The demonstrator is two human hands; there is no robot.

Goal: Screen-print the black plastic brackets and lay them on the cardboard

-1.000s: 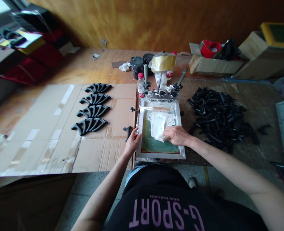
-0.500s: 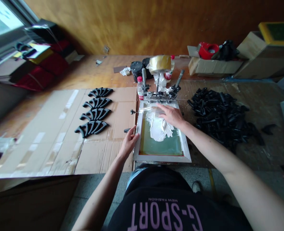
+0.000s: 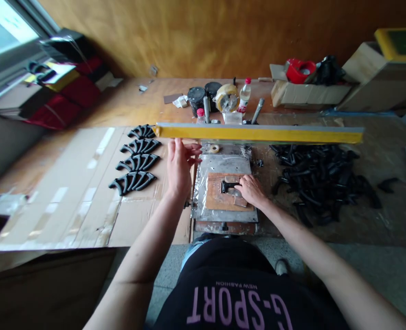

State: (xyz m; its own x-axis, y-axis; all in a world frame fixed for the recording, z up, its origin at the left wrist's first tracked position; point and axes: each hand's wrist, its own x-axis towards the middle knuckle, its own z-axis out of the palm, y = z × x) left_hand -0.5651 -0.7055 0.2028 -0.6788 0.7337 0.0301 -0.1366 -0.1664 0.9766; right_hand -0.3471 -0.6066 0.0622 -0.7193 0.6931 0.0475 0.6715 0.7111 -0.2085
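Along the near edge of the surface (image 3: 127,101), the frame (image 3: 258,133), previously flat, is now raised, exposing for handling the black handle (image 3: 227,186) on its wooden block (image 3: 214,198), right hand (image 3: 252,190) clamped on it, left hand (image 3: 178,172) with fingers apart, frame contact unclear.

Handle rows (image 3: 137,162) lie on cardboard (image 3: 134,220) left of the base plate (image 3: 223,161), the handle heap (image 3: 326,178) right, a bottle (image 3: 244,95) behind.
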